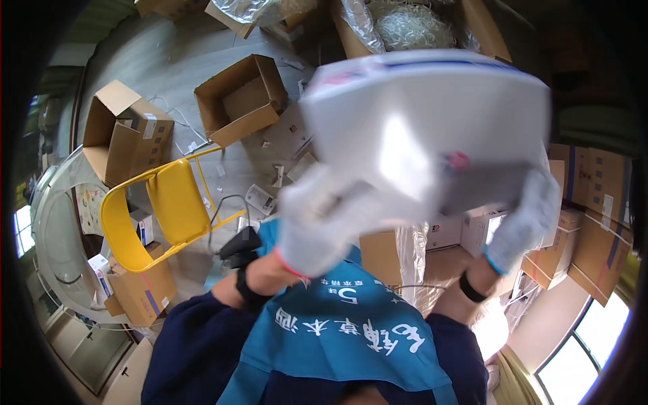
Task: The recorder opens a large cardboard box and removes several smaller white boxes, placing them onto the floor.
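Both of my hands hold up a large white box (378, 128), blurred by motion and tilted, with blue and pink print along its top edge and a small red mark on its lower face. My left hand (310, 223), in a white glove, grips it at the lower left. At the lower right corner my right hand (530, 212), gloved too, is closed on the box. Some fingertips are smeared or hidden against the box. Below it hangs my blue apron (337, 324).
An open cardboard carton (243, 101) stands on the grey floor, another carton (131, 135) left of it. A yellow folding chair (175, 202) lies at the left. A carton with clear packing material (412, 27) is at the far side; stacked cartons (601, 182) fill the right.
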Demonstrator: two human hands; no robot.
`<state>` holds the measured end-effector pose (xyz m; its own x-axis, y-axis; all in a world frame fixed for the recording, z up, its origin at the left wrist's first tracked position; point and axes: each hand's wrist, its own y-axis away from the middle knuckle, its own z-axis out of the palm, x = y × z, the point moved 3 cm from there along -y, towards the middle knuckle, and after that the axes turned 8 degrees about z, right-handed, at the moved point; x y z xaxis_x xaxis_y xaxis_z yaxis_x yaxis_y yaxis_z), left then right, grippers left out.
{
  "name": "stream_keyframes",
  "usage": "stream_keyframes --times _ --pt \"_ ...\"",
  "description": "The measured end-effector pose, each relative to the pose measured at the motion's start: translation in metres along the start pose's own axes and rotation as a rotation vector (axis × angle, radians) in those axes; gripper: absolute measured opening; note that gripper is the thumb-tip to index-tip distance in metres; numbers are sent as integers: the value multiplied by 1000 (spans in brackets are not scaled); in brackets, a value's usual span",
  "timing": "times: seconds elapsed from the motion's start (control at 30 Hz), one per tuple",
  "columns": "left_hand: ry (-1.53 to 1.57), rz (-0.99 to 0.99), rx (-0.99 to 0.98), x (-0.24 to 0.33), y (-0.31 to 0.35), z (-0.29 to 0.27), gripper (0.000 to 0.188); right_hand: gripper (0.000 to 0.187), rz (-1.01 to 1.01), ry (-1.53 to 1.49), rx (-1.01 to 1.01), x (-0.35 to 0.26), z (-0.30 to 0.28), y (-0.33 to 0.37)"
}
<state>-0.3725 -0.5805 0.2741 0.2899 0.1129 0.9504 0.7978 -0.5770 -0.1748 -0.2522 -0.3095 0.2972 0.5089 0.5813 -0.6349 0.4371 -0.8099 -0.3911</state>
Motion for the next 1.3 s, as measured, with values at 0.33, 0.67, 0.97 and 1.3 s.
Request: stream_keyframes --times 0.33,0.67,0.97,1.3 --pt "-152 -580 281 -242 80 -150 26 36 698 -295 -817 -7 263 198" --pt "-502 -405 -743 -426 24 -46 37 25 1158 -303 -728 110 267 440" --pt "-413 -92 -158 -366 -52 99 42 23 667 -172 -1319 84 236 420" --pt "268 66 -357 -77 -46 296 23 12 969 -501 -133 177 -13 183"
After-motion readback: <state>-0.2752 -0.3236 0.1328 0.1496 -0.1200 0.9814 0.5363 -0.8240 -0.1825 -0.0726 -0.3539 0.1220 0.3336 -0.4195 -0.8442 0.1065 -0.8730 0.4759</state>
